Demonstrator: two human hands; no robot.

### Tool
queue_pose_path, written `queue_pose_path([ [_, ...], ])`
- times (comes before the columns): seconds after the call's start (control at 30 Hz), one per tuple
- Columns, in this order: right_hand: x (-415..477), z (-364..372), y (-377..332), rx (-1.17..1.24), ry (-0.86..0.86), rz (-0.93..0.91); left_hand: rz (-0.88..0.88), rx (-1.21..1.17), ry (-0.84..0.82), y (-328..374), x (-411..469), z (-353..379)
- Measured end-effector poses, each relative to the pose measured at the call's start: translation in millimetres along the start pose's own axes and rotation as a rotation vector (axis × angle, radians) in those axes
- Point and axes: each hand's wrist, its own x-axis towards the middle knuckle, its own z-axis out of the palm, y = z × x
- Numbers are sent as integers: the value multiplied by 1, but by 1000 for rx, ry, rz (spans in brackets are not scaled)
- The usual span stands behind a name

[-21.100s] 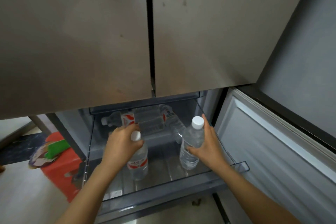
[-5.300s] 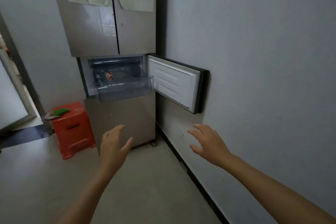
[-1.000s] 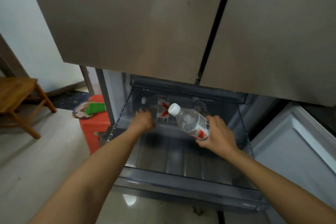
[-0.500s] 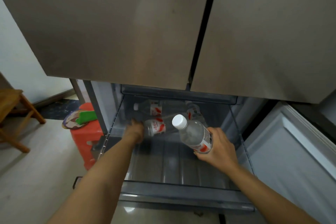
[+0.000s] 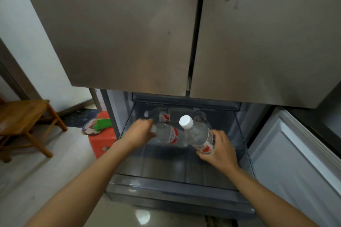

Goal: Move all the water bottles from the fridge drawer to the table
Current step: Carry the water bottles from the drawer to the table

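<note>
1. Setting: a steel fridge point(image 5: 129, 33), upper doors closed, with the fridge drawer point(image 5: 175, 182) pulled out below.
2. The left hand point(image 5: 138, 134) curls round the cap end of a lying bottle point(image 5: 170, 135). The right hand point(image 5: 219, 151) grips a tilted bottle point(image 5: 199, 135) by its base.
3. Recommendation: slide the left grip onto the body, then lift both clear of the drawer's near wall.
4. Count: two bottles in hand. At least two lie at the far end: one far bottle point(image 5: 162, 115) is plain, the other partly hidden.

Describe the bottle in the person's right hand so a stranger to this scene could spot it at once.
Under the fridge's two steel doors, a clear drawer is pulled out. Over its right side the right hand holds a water bottle by its lower end. Unlike the other bottles, all sideways, it tilts upward, white cap toward the camera.
</note>
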Motion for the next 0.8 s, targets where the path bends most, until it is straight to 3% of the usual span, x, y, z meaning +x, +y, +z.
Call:
queue_pose_path([
  [0.13, 0, 2, 1, 20, 38, -9, 92, -18, 14, 23, -19, -33],
  [0.3, -1, 0, 1, 29, 40, -46, 113, -219, 26, 23, -36, -24],
  [0.57, -3, 0, -2, 116, -34, -17, -65, -610, 312, 28, -63, 34],
  [0.67, -2, 2, -1, 159, -124, 51, -251, -683, 333, 37, -60, 50],
  [0.8, -1, 9, 6, 263, -252, 159, -341, -731, 314, 36, -52, 64],
])
